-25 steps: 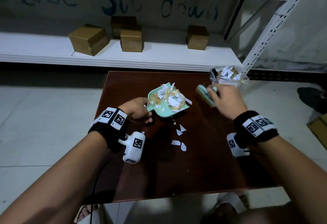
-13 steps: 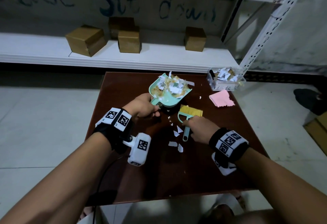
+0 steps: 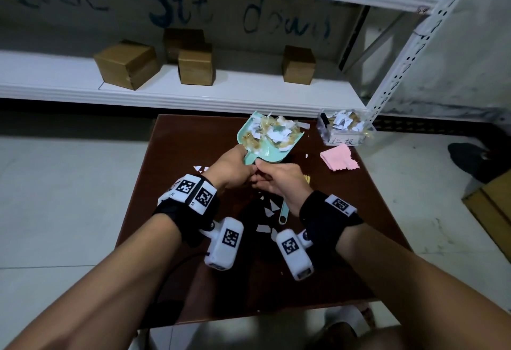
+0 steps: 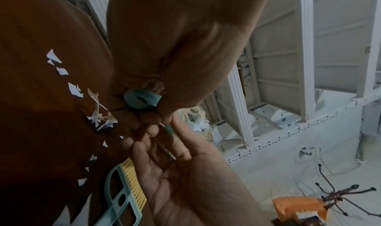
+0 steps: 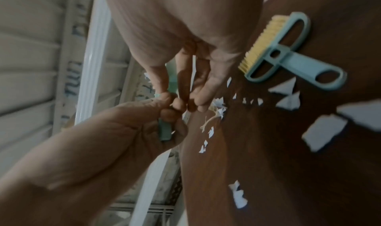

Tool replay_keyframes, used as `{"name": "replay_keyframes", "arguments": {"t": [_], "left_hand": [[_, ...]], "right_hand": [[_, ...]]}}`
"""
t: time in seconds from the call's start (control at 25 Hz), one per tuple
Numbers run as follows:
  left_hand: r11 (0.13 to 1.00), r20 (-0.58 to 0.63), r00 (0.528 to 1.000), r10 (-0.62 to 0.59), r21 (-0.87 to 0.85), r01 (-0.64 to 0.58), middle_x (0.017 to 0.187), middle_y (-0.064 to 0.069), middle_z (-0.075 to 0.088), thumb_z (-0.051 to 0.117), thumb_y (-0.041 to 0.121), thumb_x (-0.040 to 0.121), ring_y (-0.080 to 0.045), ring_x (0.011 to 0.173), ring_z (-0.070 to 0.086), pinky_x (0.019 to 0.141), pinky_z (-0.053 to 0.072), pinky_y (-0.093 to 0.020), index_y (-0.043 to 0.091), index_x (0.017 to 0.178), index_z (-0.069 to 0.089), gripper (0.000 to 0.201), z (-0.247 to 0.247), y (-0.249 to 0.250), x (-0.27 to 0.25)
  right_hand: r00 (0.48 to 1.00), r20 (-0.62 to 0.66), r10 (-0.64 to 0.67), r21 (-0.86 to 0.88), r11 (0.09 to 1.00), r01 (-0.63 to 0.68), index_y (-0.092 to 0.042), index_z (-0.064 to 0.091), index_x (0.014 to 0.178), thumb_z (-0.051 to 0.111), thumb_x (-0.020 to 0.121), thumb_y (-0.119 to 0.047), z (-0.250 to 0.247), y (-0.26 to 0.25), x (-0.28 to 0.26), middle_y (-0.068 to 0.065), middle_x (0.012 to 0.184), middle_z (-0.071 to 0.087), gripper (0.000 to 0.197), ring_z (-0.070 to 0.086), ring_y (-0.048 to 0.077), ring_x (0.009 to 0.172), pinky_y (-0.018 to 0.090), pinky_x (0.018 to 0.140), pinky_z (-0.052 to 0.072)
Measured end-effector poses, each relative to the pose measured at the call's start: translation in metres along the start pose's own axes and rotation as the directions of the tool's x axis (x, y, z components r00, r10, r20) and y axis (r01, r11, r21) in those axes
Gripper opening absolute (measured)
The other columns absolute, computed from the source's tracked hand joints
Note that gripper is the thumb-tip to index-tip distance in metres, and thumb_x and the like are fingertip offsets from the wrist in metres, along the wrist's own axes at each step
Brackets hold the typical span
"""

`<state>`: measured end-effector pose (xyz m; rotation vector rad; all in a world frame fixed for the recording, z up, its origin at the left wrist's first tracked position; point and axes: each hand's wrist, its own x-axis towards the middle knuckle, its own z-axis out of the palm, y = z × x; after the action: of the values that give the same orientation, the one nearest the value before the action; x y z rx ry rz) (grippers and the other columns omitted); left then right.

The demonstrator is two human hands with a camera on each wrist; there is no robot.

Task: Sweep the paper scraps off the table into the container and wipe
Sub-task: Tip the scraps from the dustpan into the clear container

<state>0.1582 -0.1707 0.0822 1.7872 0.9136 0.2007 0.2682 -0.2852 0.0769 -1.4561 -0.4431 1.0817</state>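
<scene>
The left hand (image 3: 231,168) grips the handle of the mint-green plastic dustpan (image 3: 269,141), loaded with white paper scraps and raised over the brown table (image 3: 359,211). The right hand (image 3: 279,181), fingers extended, touches that handle; whether it grips is unclear. The yellow-bristled brush (image 5: 288,53) lies released. The pan seems light and rigid, the load loose: best held level by the handle towards the clear container (image 3: 345,128).
</scene>
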Motion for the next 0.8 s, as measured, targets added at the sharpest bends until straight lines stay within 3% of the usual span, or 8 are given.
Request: {"name": "replay_keyframes", "arguments": {"t": [0.08,0.2,0.36,0.48,0.56,0.64,0.72,0.8], "left_hand": [[0.999,-0.006,1.0,0.012,0.043,-0.012,0.111,-0.019,0.07,0.067,0.032,0.082,-0.037,0.104,0.069,0.094,0.057,-0.052,0.011,0.121,0.052,0.047,0.004,0.007,-0.005],[0.985,-0.002,1.0,0.019,0.17,-0.019,0.118,-0.014,0.065,0.064,0.022,0.094,-0.032,0.109,0.065,0.095,0.055,-0.044,0.006,0.127,0.043,0.042,0.013,0.016,-0.013],[0.953,0.064,0.996,0.06,0.292,-0.076,0.117,-0.014,0.062,0.064,0.015,0.094,-0.031,0.108,0.063,0.092,0.055,-0.043,0.007,0.121,0.047,0.032,0.024,0.013,-0.008],[0.946,0.133,0.99,0.051,0.31,-0.09,0.11,-0.009,0.062,0.072,0.029,0.088,-0.027,0.098,0.061,0.086,0.054,-0.037,0.014,0.11,0.05,0.035,0.022,0.014,-0.007],[0.932,0.155,0.987,0.033,0.352,-0.087,0.119,-0.011,0.066,0.073,0.041,0.085,-0.03,0.105,0.066,0.092,0.057,-0.044,0.014,0.12,0.055,0.048,0.019,0.015,-0.007],[0.915,0.132,0.991,0.007,0.4,-0.06,0.125,-0.011,0.066,0.072,0.045,0.09,-0.029,0.109,0.067,0.094,0.056,-0.042,0.011,0.134,0.051,0.06,0.015,0.016,-0.006],[0.953,0.08,0.997,-0.006,0.303,-0.018,0.121,-0.012,0.066,0.073,0.042,0.091,-0.026,0.095,0.072,0.085,0.058,-0.037,0.012,0.14,0.045,0.064,0.012,0.017,-0.007],[0.993,0.003,1.0,0.003,0.116,-0.003,0.112,-0.01,0.068,0.073,0.031,0.093,-0.021,0.07,0.072,0.068,0.058,-0.033,0.013,0.135,0.045,0.054,0.008,0.017,-0.007]], "right_hand": [[0.999,-0.036,0.037,0.068,0.997,-0.035,0.002,0.077,0.099,0.079,0.09,-0.02,0.003,-0.002,-0.001,0.013,0.083,0.072,0.024,0.069,0.014,0.068,0.024,0.071,0.062],[0.993,-0.08,0.084,0.151,0.986,-0.071,-0.002,0.078,0.104,0.084,0.084,-0.018,0.004,0.001,0.0,0.009,0.085,0.074,0.026,0.067,0.013,0.066,0.027,0.076,0.061],[0.978,-0.169,0.125,0.216,0.973,-0.087,0.002,0.075,0.105,0.08,0.086,-0.004,0.001,-0.001,0.002,0.006,0.066,0.072,0.02,0.063,0.01,0.046,0.019,0.045,0.052],[0.979,-0.169,0.117,0.206,0.975,-0.081,0.001,0.076,0.098,0.081,0.084,0.0,-0.007,-0.004,0.003,0.01,0.076,0.077,0.015,0.068,0.018,0.052,0.02,0.043,0.052],[0.979,-0.169,0.115,0.153,0.984,-0.089,0.004,0.076,0.096,0.082,0.083,-0.001,-0.014,-0.008,0.005,0.017,0.079,0.076,0.015,0.068,0.022,0.056,0.022,0.046,0.057],[0.98,-0.168,0.105,0.165,0.983,-0.077,0.01,0.073,0.102,0.08,0.085,0.001,-0.024,-0.011,0.009,0.024,0.087,0.076,0.02,0.073,0.023,0.059,0.025,0.05,0.06],[0.98,-0.18,0.088,0.143,0.988,-0.063,0.012,0.071,0.107,0.08,0.085,0.0,-0.038,-0.013,0.015,0.028,0.096,0.076,0.027,0.077,0.025,0.068,0.024,0.052,0.059],[0.977,-0.198,0.075,0.126,0.991,-0.05,0.014,0.069,0.109,0.081,0.084,-0.001,-0.05,-0.012,0.02,0.029,0.097,0.076,0.031,0.077,0.028,0.07,0.023,0.053,0.059]]}}
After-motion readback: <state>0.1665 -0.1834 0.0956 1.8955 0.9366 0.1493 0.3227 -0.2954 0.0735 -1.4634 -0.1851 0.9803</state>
